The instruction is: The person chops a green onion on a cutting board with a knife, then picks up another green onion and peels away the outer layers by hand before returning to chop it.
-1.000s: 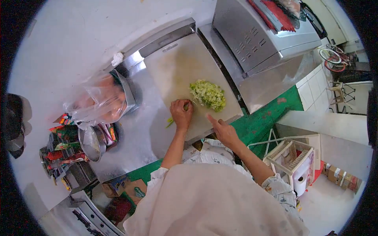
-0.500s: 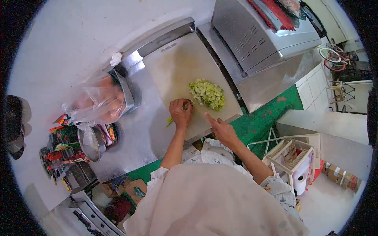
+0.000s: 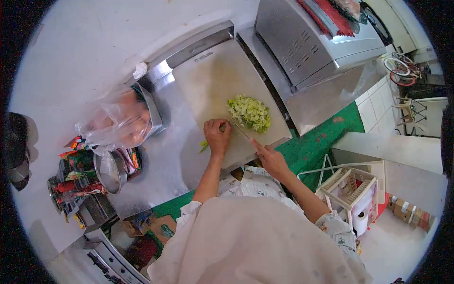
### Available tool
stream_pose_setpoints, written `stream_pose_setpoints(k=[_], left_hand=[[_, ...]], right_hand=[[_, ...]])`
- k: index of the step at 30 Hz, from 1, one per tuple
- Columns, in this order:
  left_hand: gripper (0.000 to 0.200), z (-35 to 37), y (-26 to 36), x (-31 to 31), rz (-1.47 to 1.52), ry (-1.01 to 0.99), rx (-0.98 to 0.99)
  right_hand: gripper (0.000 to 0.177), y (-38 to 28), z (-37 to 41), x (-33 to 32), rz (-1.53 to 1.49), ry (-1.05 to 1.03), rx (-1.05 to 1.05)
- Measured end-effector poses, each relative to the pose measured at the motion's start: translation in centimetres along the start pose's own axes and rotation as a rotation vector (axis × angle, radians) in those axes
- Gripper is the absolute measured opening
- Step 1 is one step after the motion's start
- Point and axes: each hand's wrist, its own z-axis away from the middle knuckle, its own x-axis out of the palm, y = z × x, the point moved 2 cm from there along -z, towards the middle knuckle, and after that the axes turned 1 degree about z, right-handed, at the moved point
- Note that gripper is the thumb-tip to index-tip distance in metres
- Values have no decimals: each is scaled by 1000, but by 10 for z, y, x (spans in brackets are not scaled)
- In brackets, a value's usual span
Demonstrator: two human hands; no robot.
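My left hand is closed around thin green vegetable stalks on a large pale cutting board. The leafy-green ends of the stalks stick out to its left, while the fingers hide most of the rest. In my right hand is a knife, gripped by its handle. Its thin blade points up and left, with the tip close to my left fingertips. A heap of finely chopped pale-green vegetable lies on the board just above the blade.
A steel counter holds the board. To the left stand a metal container with a plastic bag and a metal bowl among packets. A large steel appliance stands right of the board. Plastic baskets are at lower right.
The knife blade now shows clearly between my hands, where it was hard to make out before. My right hand has shifted slightly; my left hand stays almost in place on the stalks.
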Motion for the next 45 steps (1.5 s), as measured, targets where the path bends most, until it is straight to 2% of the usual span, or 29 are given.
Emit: stream_pose_setpoints(k=[12, 16, 25, 28, 31, 33, 37, 39, 43, 45], left_hand=[[11, 0, 0, 1, -24, 29, 38], [11, -1, 3, -2, -21, 64, 28], [11, 1, -2, 2, -2, 40, 35], [11, 1, -4, 2, 4, 49, 7], [11, 3, 0, 1, -4, 68, 79], [10, 1, -1, -1, 9, 20, 15], [9, -1, -1, -1, 15, 20, 18], [9, 1, 0, -1, 45, 67, 28], [10, 1, 0, -1, -10, 57, 39], [10, 1, -1, -1, 58, 51, 20]], right_hand=[[65, -14, -31, 8, 36, 55, -54], [64, -11, -13, -3, 44, 4, -12], [58, -6, -1, -5, -49, 83, -81], [59, -8, -7, -2, -26, 47, -66], [60, -5, -24, 9, 14, 2, -28], [61, -8, -32, 11, 45, 12, -37], [60, -3, -5, -5, -8, 44, -68], [59, 0, 4, -5, -41, -3, -23], [58, -5, 3, -8, -48, 50, -40], [57, -11, 0, -13, -49, 18, -54]])
